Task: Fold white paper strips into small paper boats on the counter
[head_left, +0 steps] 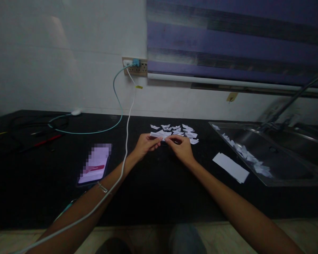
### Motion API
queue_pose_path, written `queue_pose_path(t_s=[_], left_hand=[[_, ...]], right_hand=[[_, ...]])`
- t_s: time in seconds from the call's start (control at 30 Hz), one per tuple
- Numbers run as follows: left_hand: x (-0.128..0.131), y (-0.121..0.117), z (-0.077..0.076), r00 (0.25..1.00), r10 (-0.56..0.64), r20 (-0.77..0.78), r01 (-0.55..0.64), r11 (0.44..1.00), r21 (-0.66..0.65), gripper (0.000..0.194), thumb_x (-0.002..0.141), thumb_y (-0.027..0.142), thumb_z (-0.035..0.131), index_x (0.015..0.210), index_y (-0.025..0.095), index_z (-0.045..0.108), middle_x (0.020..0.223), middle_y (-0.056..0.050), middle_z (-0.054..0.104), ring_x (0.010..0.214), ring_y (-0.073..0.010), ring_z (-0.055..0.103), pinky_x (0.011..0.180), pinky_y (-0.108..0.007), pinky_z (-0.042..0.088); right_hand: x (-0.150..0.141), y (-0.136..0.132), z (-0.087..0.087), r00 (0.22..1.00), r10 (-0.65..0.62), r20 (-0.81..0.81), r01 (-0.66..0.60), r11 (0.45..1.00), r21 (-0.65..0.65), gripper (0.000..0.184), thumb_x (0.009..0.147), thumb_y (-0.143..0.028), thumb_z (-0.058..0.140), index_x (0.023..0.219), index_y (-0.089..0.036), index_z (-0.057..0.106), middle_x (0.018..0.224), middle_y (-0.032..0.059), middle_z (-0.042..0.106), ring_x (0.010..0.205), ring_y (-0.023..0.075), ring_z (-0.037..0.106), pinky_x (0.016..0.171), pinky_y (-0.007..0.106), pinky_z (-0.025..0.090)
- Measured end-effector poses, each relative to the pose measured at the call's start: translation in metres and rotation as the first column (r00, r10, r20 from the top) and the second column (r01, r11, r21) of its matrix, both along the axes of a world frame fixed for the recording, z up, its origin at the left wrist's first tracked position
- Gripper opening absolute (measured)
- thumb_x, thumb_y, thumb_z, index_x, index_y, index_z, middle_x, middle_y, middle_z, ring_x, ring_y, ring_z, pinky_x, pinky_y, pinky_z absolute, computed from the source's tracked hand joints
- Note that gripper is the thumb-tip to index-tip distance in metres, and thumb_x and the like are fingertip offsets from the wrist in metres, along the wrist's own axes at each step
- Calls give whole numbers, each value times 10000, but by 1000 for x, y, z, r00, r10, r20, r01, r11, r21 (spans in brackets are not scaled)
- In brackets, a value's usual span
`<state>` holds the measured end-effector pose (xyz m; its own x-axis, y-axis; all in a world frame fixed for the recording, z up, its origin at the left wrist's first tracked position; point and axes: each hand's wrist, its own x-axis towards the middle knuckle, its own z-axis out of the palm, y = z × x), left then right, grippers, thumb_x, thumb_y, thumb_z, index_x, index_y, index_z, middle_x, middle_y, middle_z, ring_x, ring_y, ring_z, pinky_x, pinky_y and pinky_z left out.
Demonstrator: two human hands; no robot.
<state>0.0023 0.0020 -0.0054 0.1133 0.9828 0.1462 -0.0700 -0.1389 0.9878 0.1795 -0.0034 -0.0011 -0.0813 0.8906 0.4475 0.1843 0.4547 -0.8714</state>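
Observation:
Between my two hands is a folded piece of white paper (156,134), held just above the black counter. My left hand (146,145) pinches its left part with thumb and fingers. At its right end, the thumb and fingertips of my right hand (182,149) close on the paper. Right behind it stand several small white folded paper boats (190,134), grouped in rough rows and partly hidden by my hands. A stack of white paper slips (231,167) lies to the right of my right forearm.
A lit phone (96,164) lies left of my left arm. A white cable (126,148) runs from the wall socket (141,67) across my left forearm. More folded papers (245,153) line the edge of the metal sink (288,165). Cables and a red item (47,140) lie far left.

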Motion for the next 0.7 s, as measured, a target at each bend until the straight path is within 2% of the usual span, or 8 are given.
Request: queue_pose_path(t_s=[0.07, 0.17, 0.3, 0.4, 0.47, 0.57, 0.7], left_hand=[[0, -1, 2, 1000, -13, -4, 13, 1000, 2, 365, 657, 440, 810, 745, 108, 688, 619, -20, 638, 471, -53, 513, 407, -154, 327], [3, -3, 4, 1000, -12, -11, 12, 1000, -2, 363, 664, 439, 807, 714, 109, 665, 574, 2, 600, 439, -40, 469, 393, -149, 312], [10, -10, 7, 997, -15, 77, 14, 1000, 9, 390, 722, 480, 765, 709, 120, 617, 593, 21, 562, 450, -31, 450, 386, -136, 284], [17, -15, 9, 975, -50, 217, 42, 998, 41, 383, 763, 491, 731, 756, 133, 598, 654, 23, 552, 487, -31, 454, 385, -127, 272], [21, -16, 11, 954, -62, 293, 52, 998, 44, 372, 775, 493, 720, 798, 142, 599, 696, 18, 553, 516, -37, 467, 381, -121, 268], [24, -16, 10, 944, -70, 321, 58, 997, 46, 366, 791, 503, 699, 827, 152, 600, 721, 9, 560, 530, -45, 482, 367, -120, 254], [23, -12, 9, 983, -45, 178, 24, 993, 117, 383, 859, 532, 600, 925, 156, 628, 683, 14, 560, 462, -47, 445, 358, -148, 254]], right_hand=[[1, 3, -1, 994, 103, -37, -106, 990, -88, 175, 772, -352, 700, 797, -180, 690, 719, 18, 670, 611, 150, 579, 606, 288, 457], [1, 5, -4, 988, 149, 30, -147, 988, -53, 179, 828, -351, 629, 778, -179, 626, 684, 1, 603, 602, 141, 535, 589, 276, 424], [-2, 1, -7, 981, -65, 185, 32, 984, 173, 157, 900, -278, 520, 782, -187, 566, 735, 16, 563, 682, 159, 530, 614, 282, 409], [-3, -2, -8, 955, -223, 195, 157, 940, 303, 121, 914, -236, 502, 816, -194, 558, 784, 29, 576, 716, 169, 536, 630, 290, 417], [-3, -4, -7, 943, -284, 175, 203, 904, 377, 100, 920, -218, 505, 837, -197, 557, 794, 32, 576, 724, 172, 540, 649, 299, 430], [-2, -6, -4, 935, -298, 190, 175, 858, 483, 104, 934, -198, 496, 845, -201, 549, 808, 38, 572, 745, 178, 544, 690, 319, 448], [1, -6, 0, 914, -239, 328, 11, 822, 570, 98, 938, -179, 497, 868, -202, 562, 820, 53, 588, 795, 198, 557, 731, 342, 463]])
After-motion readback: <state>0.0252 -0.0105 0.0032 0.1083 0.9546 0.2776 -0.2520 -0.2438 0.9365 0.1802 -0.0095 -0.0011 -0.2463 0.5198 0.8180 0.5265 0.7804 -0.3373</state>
